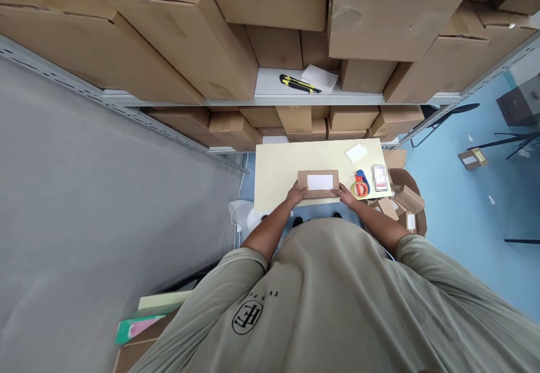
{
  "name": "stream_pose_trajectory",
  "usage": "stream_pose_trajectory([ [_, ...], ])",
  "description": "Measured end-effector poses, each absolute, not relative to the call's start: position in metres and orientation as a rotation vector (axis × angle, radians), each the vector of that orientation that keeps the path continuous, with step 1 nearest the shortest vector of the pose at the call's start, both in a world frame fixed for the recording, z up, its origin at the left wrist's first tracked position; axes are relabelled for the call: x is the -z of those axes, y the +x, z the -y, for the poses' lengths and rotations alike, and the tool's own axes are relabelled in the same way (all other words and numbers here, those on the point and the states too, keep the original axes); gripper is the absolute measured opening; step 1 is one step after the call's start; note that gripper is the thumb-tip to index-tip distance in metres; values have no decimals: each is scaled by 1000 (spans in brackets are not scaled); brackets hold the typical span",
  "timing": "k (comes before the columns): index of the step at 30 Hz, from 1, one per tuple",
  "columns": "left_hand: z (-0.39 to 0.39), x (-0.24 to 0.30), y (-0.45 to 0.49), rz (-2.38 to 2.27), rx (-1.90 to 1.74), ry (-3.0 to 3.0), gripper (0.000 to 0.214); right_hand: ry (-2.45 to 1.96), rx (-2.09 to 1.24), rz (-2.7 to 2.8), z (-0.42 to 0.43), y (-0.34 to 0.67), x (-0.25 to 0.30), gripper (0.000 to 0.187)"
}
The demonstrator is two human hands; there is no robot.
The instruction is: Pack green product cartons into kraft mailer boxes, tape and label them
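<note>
Your left hand (296, 194) and right hand (346, 196) hold the cardboard box (318, 194) near its front corners, fingers (302, 189) gripping either end. It is over the desk (276, 165), white label (319, 182) upward, with a yellowish tape roll (354, 189) near your right hand.

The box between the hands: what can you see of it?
The box looks like brown cardboard, oblong, apparently closed, with a white label on top; no print is readable. The left hand holds its near left corner, the right hand its near right corner. It is over the pale table, near its front edge; whether resting on it is unclear.
</note>
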State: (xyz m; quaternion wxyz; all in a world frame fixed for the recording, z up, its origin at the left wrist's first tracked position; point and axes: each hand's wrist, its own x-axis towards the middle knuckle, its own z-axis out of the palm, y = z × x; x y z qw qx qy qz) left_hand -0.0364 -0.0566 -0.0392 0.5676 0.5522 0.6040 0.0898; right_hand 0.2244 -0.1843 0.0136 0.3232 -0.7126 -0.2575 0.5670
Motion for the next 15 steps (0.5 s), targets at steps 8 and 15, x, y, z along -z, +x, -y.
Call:
stream_pose_trajectory([
  [8,69,41,-45,-1496,-109,1241,97,-2646,-666,627,208,297,-7,66],
  [15,96,44,-68,-1598,-74,1263,106,-2707,-946,582,208,338,9,48],
])
